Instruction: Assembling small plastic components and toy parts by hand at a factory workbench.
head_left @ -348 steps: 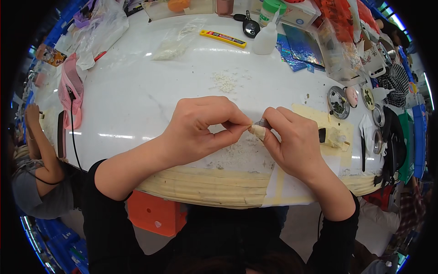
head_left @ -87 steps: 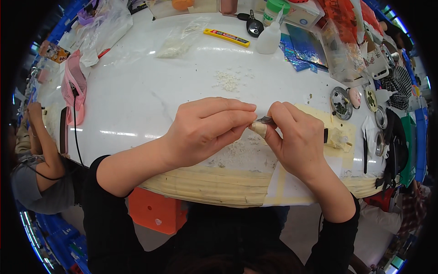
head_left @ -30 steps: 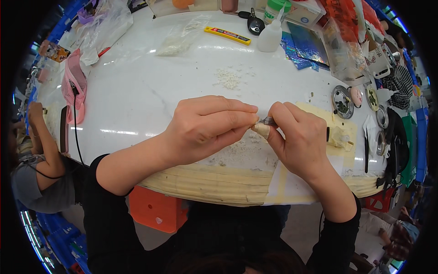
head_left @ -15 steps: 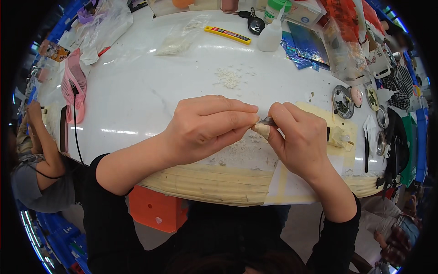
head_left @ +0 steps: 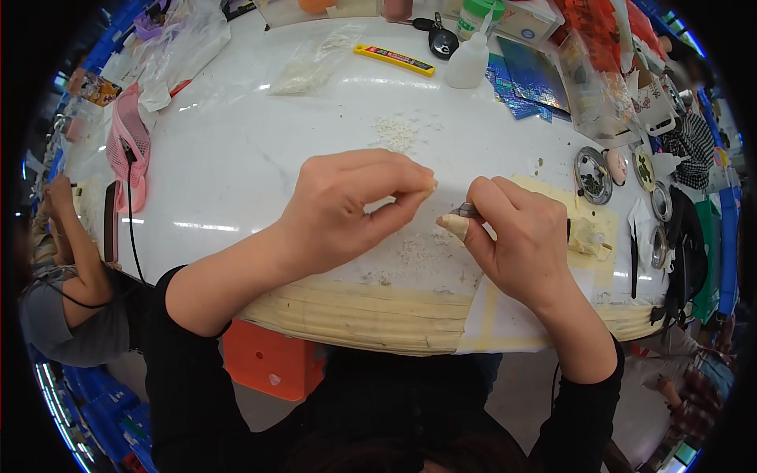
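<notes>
My left hand [head_left: 339, 206] hovers over the white table, thumb and fingertips pinched together. A tiny pale bit shows at the tips, too small to name. My right hand [head_left: 522, 236] is closed on a small grey metal blade [head_left: 468, 210], mostly hidden by the fingers. Beige tape [head_left: 453, 225] wraps the right thumb tip. The two hands are apart, with a narrow gap between left fingertips and blade. Beneath them lie white crumbs [head_left: 418, 251], and a little pile of small white pieces [head_left: 397, 132] sits farther away.
Toward the back are a yellow cutter [head_left: 394, 60], a white squeeze bottle [head_left: 468, 61], car keys [head_left: 442, 39] and a clear bag [head_left: 303, 75]. Round metal dishes [head_left: 593, 175] stand at the right. A pink mesh pouch [head_left: 130, 150] with a cable lies left, near another person's arm [head_left: 83, 260].
My left hand has drawn back leftward and slightly up, away from the blade, its fingertips still pinched. My right hand has hardly moved and keeps its grip.
</notes>
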Motion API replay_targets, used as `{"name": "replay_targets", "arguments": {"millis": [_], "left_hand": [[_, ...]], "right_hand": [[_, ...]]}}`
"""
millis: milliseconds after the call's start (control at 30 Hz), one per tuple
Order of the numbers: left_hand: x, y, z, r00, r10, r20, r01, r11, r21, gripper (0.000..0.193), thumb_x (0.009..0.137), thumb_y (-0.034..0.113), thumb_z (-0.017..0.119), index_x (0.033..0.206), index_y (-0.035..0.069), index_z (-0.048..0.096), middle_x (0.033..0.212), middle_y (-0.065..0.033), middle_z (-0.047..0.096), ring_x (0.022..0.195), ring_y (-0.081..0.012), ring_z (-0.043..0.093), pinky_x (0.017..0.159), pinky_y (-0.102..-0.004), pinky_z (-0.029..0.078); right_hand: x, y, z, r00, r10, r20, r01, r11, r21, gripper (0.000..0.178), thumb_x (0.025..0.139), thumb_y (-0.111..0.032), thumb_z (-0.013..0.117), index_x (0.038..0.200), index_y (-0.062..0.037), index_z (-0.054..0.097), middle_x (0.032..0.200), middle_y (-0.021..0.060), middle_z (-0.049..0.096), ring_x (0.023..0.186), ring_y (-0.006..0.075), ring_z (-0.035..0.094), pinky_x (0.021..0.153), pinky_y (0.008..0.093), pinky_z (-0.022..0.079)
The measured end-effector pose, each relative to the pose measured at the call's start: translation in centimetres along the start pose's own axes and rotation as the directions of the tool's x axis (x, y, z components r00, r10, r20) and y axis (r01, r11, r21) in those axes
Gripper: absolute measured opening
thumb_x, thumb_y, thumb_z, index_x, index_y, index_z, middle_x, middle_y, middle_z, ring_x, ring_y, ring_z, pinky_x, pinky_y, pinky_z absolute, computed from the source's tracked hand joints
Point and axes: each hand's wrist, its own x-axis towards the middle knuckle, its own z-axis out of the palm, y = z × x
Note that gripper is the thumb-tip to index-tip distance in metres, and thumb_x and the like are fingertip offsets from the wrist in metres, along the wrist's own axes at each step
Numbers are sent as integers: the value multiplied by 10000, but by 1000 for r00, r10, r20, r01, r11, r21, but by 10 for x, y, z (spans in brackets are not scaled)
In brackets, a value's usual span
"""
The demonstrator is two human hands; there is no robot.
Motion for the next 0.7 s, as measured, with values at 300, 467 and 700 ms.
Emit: {"name": "replay_targets", "arguments": {"millis": [300, 467, 700], "left_hand": [[12, -32, -18, 965, -254, -58, 260, 935, 243, 36, 832, 43, 715, 855, 16, 719, 799, -38, 700, 650, -100, 560, 564, -242, 431], [13, -35, -21, 956, -280, -87, 293, 928, 230, 62, 821, 96, 725, 845, 40, 714, 781, -35, 689, 642, -135, 556, 588, -273, 462], [17, -14, -30, 738, -297, 607, 453, 884, -118, 86, 811, 66, 772, 862, 45, 706, 771, 9, 644, 657, -77, 507, 581, -223, 424]], "right_hand": [[1, 1, -2, 999, 44, 8, -44, 999, 23, 256, 771, -216, 763, 788, -100, 536, 631, 9, 545, 499, 189, 562, 433, 313, 408], [3, 1, -4, 999, 40, 6, -40, 999, 33, 226, 767, -177, 756, 800, -95, 548, 645, 10, 566, 520, 186, 578, 439, 308, 414], [1, 3, -2, 999, 41, -1, -41, 998, 42, 206, 766, -156, 742, 810, -91, 552, 653, 15, 576, 527, 191, 584, 445, 309, 419]]}}
